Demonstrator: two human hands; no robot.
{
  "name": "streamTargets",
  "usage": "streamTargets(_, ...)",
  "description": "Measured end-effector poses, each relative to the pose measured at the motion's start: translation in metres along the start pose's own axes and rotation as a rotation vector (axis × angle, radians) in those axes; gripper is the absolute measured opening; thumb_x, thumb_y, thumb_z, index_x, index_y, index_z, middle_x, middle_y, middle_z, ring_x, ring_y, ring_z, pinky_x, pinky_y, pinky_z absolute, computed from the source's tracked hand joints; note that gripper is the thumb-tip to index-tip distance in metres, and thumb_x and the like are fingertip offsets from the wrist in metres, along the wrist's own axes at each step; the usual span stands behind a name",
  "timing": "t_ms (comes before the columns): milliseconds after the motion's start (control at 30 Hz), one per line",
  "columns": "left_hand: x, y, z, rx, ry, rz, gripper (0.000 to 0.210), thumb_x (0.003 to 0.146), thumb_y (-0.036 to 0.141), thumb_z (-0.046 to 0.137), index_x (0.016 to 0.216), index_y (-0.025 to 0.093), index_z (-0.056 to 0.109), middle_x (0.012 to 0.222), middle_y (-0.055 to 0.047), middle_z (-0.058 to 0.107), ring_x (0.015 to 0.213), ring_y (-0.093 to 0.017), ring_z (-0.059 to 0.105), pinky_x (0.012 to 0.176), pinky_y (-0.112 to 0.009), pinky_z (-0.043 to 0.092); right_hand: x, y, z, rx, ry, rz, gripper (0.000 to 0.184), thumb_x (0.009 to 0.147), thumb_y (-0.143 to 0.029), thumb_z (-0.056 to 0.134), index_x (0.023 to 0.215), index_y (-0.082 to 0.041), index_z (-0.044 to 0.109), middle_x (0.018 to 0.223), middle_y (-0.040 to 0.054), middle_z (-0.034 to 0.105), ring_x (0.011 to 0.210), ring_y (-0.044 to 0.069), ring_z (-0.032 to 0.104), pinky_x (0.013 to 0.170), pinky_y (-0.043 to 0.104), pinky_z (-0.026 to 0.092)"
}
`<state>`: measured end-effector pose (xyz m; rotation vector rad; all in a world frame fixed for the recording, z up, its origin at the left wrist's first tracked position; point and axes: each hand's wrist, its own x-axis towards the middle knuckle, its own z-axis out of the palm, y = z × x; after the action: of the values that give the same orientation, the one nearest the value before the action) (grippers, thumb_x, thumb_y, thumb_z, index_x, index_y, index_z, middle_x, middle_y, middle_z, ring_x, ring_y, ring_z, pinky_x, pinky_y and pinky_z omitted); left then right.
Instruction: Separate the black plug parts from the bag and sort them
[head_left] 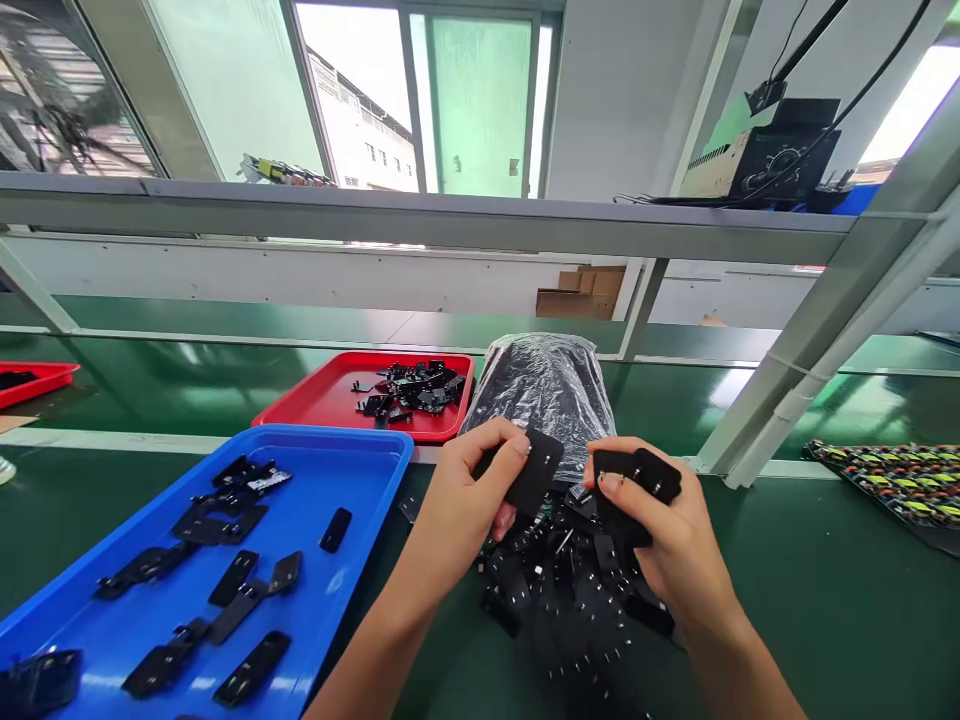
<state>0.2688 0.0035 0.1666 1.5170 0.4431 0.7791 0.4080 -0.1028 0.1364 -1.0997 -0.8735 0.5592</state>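
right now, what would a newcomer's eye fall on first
The blue tray at lower left jumps out first, black parts scattered across it. Next come the left hand and right hand at centre, gripping black pieces above a dark heap. Behind them, a red tray sits left of a shiny plastic bag.

This looks like a factory workshop. A long green desk (840, 620) carries 1 blue tray (322, 475) and 2 red trays (315, 405), with small black parts (253, 668) in them and a loose heap of more (559, 610) near a clear plastic bag (544, 385). A metal shelf (450, 215) overhead bears a boxy device (757, 150) with a dial and cables; cardboard boxes (585, 295) and plain walls (630, 90) lie beyond.
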Motion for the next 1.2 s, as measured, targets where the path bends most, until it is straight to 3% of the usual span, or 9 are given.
streamTargets(67, -0.002, -0.001, 0.003, 0.009, 0.014, 0.007, 0.03, 0.085, 0.045, 0.058, 0.074, 0.018, 0.053, 0.054, 0.008, 0.039, 0.037, -0.002, 0.034, 0.035, -0.014, 0.03, 0.003, 0.003, 0.002, 0.136, -0.053, 0.132, 0.019, 0.074, -0.031, 0.074, 0.088, -0.02, 0.071, 0.072, 0.001, 0.065, 0.069, 0.015, 0.06, 0.064, 0.025, 0.048)
streamTargets(200, -0.001, -0.005, 0.01, -0.003, -0.031, -0.014, 0.027, 0.086, 0.045, 0.058, 0.079, 0.019, 0.056, 0.056, 0.006, 0.052, 0.038, -0.003, 0.04, 0.039, -0.015, 0.038, 0.004, 0.005, 0.008, 0.301, -0.12, 0.238, 0.02, 0.07, -0.03, 0.078, 0.085, -0.019, 0.07, 0.07, -0.0003, 0.066, 0.068, 0.012, 0.059, 0.062, 0.021, 0.047)
streamTargets(333, 0.0, -0.01, 0.015, -0.077, -0.115, -0.053, 0.025, 0.088, 0.044, 0.056, 0.083, 0.02, 0.057, 0.044, 0.008, 0.047, 0.038, -0.005, 0.043, 0.043, -0.015, 0.04, 0.003, 0.002, 0.01, 0.412, -0.128, 0.3, 0.023, 0.067, -0.03, 0.081, 0.083, -0.019, 0.068, 0.068, -0.0012, 0.066, 0.06, 0.011, 0.059, 0.058, 0.021, 0.048)
streamTargets(467, -0.001, -0.009, 0.019, -0.139, -0.114, -0.069, 0.023, 0.087, 0.042, 0.059, 0.084, 0.02, 0.055, 0.046, 0.007, 0.052, 0.039, -0.005, 0.046, 0.043, -0.015, 0.039, 0.001, 0.0, 0.009, 0.407, -0.052, 0.303, 0.025, 0.065, -0.029, 0.082, 0.082, -0.018, 0.066, 0.069, -0.0011, 0.064, 0.064, 0.012, 0.059, 0.063, 0.023, 0.05)
streamTargets(633, -0.001, -0.004, 0.023, -0.214, -0.182, -0.133, 0.027, 0.087, 0.043, 0.058, 0.079, 0.018, 0.051, 0.045, 0.005, 0.053, 0.037, -0.006, 0.046, 0.041, -0.016, 0.038, -0.002, -0.004, 0.01, 0.467, -0.074, 0.283, 0.02, 0.07, -0.028, 0.077, 0.08, -0.02, 0.063, 0.064, -0.0023, 0.061, 0.058, 0.013, 0.057, 0.059, 0.025, 0.05)
streamTargets(933, 0.002, -0.006, 0.021, -0.232, -0.218, -0.121, 0.029, 0.091, 0.042, 0.051, 0.075, 0.018, 0.054, 0.042, 0.005, 0.047, 0.039, -0.007, 0.041, 0.042, -0.017, 0.036, -0.002, -0.004, 0.011, 0.406, 0.128, 0.253, 0.025, 0.061, -0.027, 0.081, 0.077, -0.019, 0.064, 0.064, -0.003, 0.059, 0.06, 0.011, 0.053, 0.056, 0.021, 0.047)
streamTargets(1000, 0.003, -0.006, 0.022, -0.304, -0.167, -0.087, 0.03, 0.094, 0.041, 0.043, 0.087, 0.017, 0.06, 0.049, 0.003, 0.054, 0.04, -0.008, 0.043, 0.042, -0.018, 0.038, -0.001, -0.005, 0.01, 0.428, 0.141, 0.237, 0.023, 0.062, -0.026, 0.08, 0.077, -0.019, 0.064, 0.064, -0.0033, 0.059, 0.059, 0.01, 0.053, 0.055, 0.02, 0.046)
streamTargets(1100, 0.004, -0.006, 0.025, -0.433, -0.091, -0.042, 0.035, 0.096, 0.04, 0.035, 0.106, 0.019, 0.062, 0.083, -0.002, 0.07, 0.04, -0.005, 0.045, 0.039, -0.019, 0.041, 0.002, -0.006, 0.006, 0.469, 0.177, 0.22, 0.022, 0.063, -0.024, 0.079, 0.078, -0.019, 0.065, 0.066, -0.0033, 0.06, 0.057, 0.011, 0.055, 0.053, 0.021, 0.048)
streamTargets(1200, 0.003, -0.006, 0.028, -0.514, -0.034, 0.012, 0.041, 0.098, 0.043, 0.03, 0.108, 0.021, 0.063, 0.109, -0.006, 0.069, 0.044, -0.005, 0.052, 0.044, -0.02, 0.049, 0.003, -0.008, 0.003, 0.466, 0.235, 0.207, 0.023, 0.062, -0.024, 0.08, 0.079, -0.02, 0.066, 0.068, -0.0025, 0.063, 0.057, 0.011, 0.056, 0.051, 0.021, 0.049)
